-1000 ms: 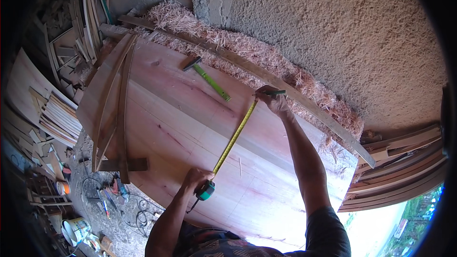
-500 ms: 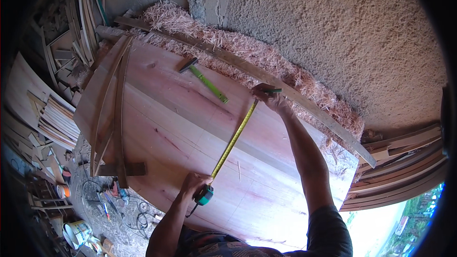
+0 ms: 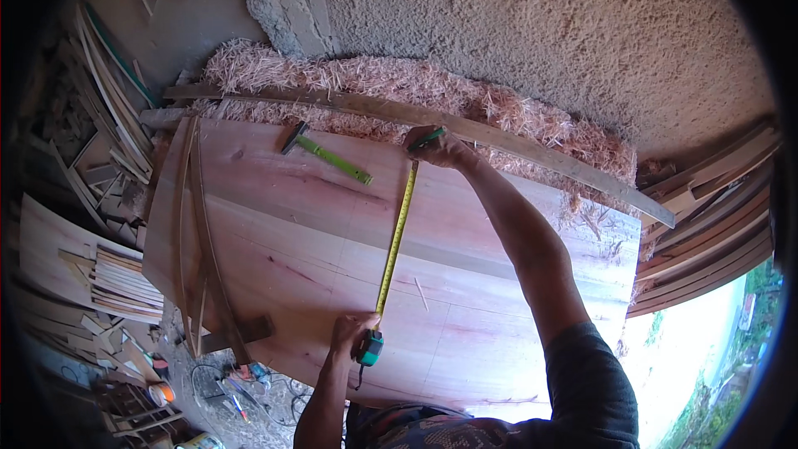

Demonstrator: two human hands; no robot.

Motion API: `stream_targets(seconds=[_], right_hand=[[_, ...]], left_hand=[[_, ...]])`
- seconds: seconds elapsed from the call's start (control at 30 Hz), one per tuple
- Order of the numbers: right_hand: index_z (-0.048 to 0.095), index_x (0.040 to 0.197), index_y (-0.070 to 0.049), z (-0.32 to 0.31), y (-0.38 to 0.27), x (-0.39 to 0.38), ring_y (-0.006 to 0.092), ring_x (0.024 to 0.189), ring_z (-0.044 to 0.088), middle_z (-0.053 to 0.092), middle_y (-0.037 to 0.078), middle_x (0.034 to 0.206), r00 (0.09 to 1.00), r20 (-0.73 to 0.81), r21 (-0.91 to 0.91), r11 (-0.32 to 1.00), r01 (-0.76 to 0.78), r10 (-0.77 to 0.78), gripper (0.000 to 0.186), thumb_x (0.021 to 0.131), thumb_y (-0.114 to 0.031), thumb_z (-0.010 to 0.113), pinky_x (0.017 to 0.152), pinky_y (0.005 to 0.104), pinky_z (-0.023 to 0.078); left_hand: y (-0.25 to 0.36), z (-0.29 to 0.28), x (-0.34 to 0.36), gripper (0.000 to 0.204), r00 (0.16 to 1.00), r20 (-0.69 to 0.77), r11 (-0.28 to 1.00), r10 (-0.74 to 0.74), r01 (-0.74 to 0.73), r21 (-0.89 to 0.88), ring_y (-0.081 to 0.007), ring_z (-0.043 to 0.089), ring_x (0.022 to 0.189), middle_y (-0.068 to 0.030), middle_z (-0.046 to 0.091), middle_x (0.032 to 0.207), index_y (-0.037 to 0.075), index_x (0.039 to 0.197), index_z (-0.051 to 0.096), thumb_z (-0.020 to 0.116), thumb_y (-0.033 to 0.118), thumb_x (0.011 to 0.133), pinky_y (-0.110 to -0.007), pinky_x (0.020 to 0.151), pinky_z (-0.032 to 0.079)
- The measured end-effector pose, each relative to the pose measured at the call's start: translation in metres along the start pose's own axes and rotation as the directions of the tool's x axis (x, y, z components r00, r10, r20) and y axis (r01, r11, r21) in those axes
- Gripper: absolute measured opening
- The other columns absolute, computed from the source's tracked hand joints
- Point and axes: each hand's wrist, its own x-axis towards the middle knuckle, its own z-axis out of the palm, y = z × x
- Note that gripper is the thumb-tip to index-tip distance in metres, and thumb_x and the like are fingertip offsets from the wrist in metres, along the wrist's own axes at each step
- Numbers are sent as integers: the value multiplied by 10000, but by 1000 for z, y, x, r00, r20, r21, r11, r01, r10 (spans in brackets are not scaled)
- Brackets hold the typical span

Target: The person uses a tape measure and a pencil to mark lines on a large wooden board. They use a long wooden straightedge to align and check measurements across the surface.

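The yellow tape point(image 3: 397, 241) is already drawn out of its green and black case point(image 3: 369, 347) and lies in a straight line across the large wooden board point(image 3: 499, 299), from near the person to near the far edge. So the measuring seems to be in the middle: the tape is laid, but it is not yet wound back. A few thin lines point(image 3: 438, 345) are on the board. Whether there is a fresh mark at the far end of the tape, one cannot tell, because the fingers cover this place.

The left hand point(image 3: 352, 334) is closed around the case, with the thumb close to where the tape comes out. The right hand point(image 3: 440, 150) is at the far end of the tape. Its fingers are bent and grip a green stick point(image 3: 427, 139), perhaps a pencil; whether they also pinch the tape is not clear. The hammer point(image 3: 332, 158) with the green handle lies on the board, to the left of the right hand, touched by neither hand.
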Motion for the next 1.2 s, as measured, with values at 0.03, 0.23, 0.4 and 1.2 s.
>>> stream_targets(seconds=[0.03, 0.23, 0.4, 1.2], right_hand=[[715, 943, -84, -1, -1, 1, 168, 847, 669, 711, 46, 906, 1000, -2, -49, 998, 26, -26, 162, 784, -108, 731, 766, 326, 542], [709, 936, -74, -2, -7, 5, 170, 840, 665, 704, 57, 887, 995, 23, -155, 983, 104, -101, 162, 785, -127, 738, 776, 328, 546], [716, 950, -69, 1, 10, 5, 174, 890, 670, 712, 67, 921, 972, 18, 10, 973, 232, -232, 178, 781, -121, 734, 822, 329, 540], [701, 926, -85, 4, -17, 7, 299, 903, 678, 720, 95, 959, 977, -28, -291, 937, 194, -212, 200, 800, -232, 654, 785, 386, 548]], left_hand=[[3, 1, -2, 206, 1000, 8, 1000, -10, 10, -11, -138, 625, 527, -66, 666, 658, 7, 741, 699, 752, 180, 841, -284, 469, 492], [14, 3, -14, 198, 1000, 15, 1000, -1, 1, 11, -156, 626, 529, -74, 646, 650, -9, 759, 683, 730, 159, 853, -291, 468, 495], [22, 10, -24, 178, 998, 46, 998, 42, -40, -39, -170, 633, 542, -83, 641, 673, -24, 786, 674, 709, 132, 864, -297, 478, 505], [25, 14, -20, 205, 997, -40, 993, -60, 64, 97, -206, 663, 538, -105, 642, 686, -16, 850, 668, 704, 184, 876, -307, 431, 517]])
